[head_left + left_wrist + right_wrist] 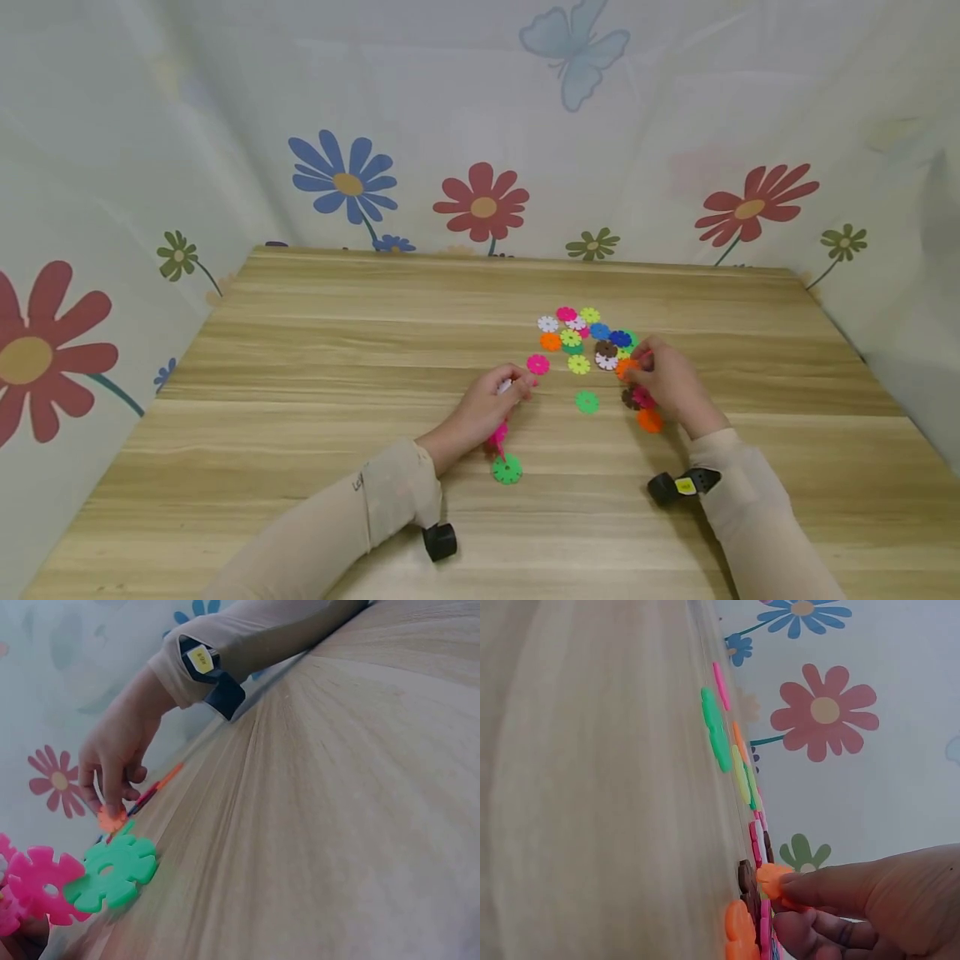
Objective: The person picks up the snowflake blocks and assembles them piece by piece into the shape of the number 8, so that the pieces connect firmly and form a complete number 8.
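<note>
Right hand (677,387) pinches an orange disc (772,880); left hand (480,410) holds joined discs (69,871), pink-green joint (76,888) clearest in left wrist view (that hand mostly cut off there)

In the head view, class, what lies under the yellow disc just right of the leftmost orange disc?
A dark green disc peeks out from under the yellow disc; its covered part, and anything else directly beneath, cannot be seen.

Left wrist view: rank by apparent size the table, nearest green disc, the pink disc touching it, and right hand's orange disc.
1. Table
2. Green disc, pink disc: too alike
3. Orange disc, farther off
</note>
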The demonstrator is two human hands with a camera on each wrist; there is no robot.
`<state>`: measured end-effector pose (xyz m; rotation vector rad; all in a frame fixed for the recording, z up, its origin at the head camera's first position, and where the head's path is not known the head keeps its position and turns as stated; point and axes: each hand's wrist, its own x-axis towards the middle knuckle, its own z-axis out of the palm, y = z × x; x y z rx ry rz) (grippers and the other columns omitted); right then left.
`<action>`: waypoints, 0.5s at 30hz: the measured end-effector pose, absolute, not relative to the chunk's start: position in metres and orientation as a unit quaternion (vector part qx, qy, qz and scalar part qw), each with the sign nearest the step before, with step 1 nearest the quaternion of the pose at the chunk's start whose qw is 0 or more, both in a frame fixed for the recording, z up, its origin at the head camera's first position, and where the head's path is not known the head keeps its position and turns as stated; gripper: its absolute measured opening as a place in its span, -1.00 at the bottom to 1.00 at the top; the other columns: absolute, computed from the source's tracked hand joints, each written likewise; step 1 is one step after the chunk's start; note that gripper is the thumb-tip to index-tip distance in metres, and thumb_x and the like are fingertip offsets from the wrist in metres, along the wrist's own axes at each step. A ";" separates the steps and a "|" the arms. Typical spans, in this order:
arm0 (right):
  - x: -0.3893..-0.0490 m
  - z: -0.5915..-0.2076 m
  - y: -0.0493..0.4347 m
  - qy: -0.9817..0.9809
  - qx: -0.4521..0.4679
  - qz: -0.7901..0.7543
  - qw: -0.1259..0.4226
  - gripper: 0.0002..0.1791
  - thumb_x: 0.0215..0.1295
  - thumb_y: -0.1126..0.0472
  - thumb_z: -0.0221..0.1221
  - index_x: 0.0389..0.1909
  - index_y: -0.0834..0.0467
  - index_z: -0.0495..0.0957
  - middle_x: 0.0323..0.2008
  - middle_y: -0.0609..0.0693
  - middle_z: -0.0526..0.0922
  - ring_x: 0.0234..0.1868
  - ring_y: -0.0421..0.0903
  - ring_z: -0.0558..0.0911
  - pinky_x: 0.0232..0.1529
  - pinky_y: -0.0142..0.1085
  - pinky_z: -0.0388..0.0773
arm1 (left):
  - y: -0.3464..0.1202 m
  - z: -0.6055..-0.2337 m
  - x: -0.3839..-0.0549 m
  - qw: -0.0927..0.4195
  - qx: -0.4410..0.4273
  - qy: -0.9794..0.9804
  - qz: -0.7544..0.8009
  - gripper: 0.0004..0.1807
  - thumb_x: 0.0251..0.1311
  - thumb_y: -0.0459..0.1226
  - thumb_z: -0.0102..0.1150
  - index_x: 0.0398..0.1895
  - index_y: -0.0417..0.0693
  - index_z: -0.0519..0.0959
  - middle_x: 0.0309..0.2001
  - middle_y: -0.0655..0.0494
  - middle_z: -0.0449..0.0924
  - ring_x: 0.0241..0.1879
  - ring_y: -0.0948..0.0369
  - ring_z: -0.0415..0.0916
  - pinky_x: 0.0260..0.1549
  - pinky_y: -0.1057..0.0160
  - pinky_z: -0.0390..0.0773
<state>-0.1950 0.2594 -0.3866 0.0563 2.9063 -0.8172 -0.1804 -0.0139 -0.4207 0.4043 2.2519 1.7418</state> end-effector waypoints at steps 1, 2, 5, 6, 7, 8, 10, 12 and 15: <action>-0.195 -0.386 0.259 0.960 0.017 -0.273 0.056 -0.69 0.32 0.23 0.18 -0.03 0.31 0.41 -0.27 0.19 0.56 -0.41 -0.05 0.49 -0.43 -0.34 0.43 | -0.014 -0.421 -0.181 0.133 0.137 0.775 0.603 -0.65 0.37 -0.07 0.04 -0.16 -0.20 0.56 -0.40 -0.08 0.52 -0.63 0.28 0.25 -0.64 0.42 0.30; -0.194 -0.386 0.258 0.960 0.013 -0.275 0.049 -0.71 0.32 0.24 0.17 -0.05 0.32 0.43 -0.28 0.19 0.56 -0.42 -0.06 0.50 -0.43 -0.35 0.43 | -0.014 -0.421 -0.181 0.132 0.135 0.774 0.604 -0.66 0.38 -0.07 0.03 -0.15 -0.20 0.56 -0.37 -0.10 0.53 -0.64 0.28 0.25 -0.64 0.42 0.30; -0.193 -0.385 0.256 0.961 -0.008 -0.276 0.019 -0.78 0.33 0.24 0.16 -0.15 0.32 0.47 -0.35 0.18 0.58 -0.46 -0.07 0.48 -0.45 -0.34 0.43 | -0.014 -0.421 -0.181 0.132 0.134 0.772 0.608 -0.65 0.40 -0.07 -0.01 -0.12 -0.19 0.56 -0.29 -0.12 0.57 -0.63 0.28 0.26 -0.62 0.42 0.31; -0.192 -0.385 0.255 0.961 -0.017 -0.276 0.009 -0.79 0.33 0.24 0.15 -0.17 0.32 0.48 -0.39 0.17 0.58 -0.48 -0.07 0.47 -0.47 -0.34 0.42 | -0.014 -0.421 -0.181 0.132 0.134 0.770 0.609 -0.65 0.40 -0.07 -0.02 -0.11 -0.18 0.56 -0.28 -0.11 0.57 -0.63 0.28 0.26 -0.61 0.41 0.32; -0.191 -0.384 0.253 0.960 -0.024 -0.280 0.003 -0.80 0.35 0.23 0.13 -0.18 0.32 0.47 -0.42 0.16 0.58 -0.50 -0.08 0.48 -0.50 -0.33 0.42 | -0.014 -0.421 -0.181 0.130 0.135 0.769 0.611 -0.65 0.41 -0.06 -0.03 -0.10 -0.17 0.55 -0.27 -0.10 0.57 -0.63 0.28 0.27 -0.60 0.41 0.32; -0.191 -0.384 0.252 0.957 -0.031 -0.289 0.001 -0.80 0.36 0.23 0.12 -0.18 0.32 0.46 -0.45 0.15 0.58 -0.53 -0.09 0.48 -0.53 -0.33 0.42 | -0.014 -0.421 -0.181 0.130 0.134 0.768 0.612 -0.64 0.41 -0.05 -0.05 -0.09 -0.16 0.55 -0.27 -0.09 0.57 -0.63 0.28 0.27 -0.59 0.40 0.32; -0.190 -0.384 0.247 0.947 -0.042 -0.319 0.008 -0.80 0.39 0.23 0.08 -0.15 0.32 0.42 -0.49 0.15 0.61 -0.58 -0.10 0.49 -0.58 -0.33 0.42 | -0.015 -0.421 -0.181 0.132 0.133 0.766 0.614 -0.65 0.42 -0.04 -0.07 -0.09 -0.13 0.54 -0.28 -0.08 0.57 -0.62 0.28 0.27 -0.58 0.40 0.33; -0.189 -0.384 0.242 0.931 -0.054 -0.360 0.024 -0.80 0.42 0.25 0.04 -0.10 0.33 0.39 -0.50 0.19 0.64 -0.62 -0.10 0.51 -0.63 -0.34 0.43 | -0.015 -0.421 -0.181 0.137 0.137 0.763 0.616 -0.65 0.43 -0.04 -0.09 -0.09 -0.13 0.52 -0.29 -0.08 0.58 -0.62 0.27 0.27 -0.60 0.40 0.32; -0.187 -0.384 0.234 0.907 -0.072 -0.413 0.048 -0.79 0.46 0.25 0.00 -0.06 0.33 0.39 -0.47 0.21 0.65 -0.64 -0.10 0.52 -0.66 -0.36 0.45 | -0.016 -0.421 -0.181 0.147 0.143 0.759 0.618 -0.65 0.45 -0.05 -0.11 -0.10 -0.15 0.50 -0.32 -0.10 0.60 -0.62 0.26 0.27 -0.62 0.41 0.30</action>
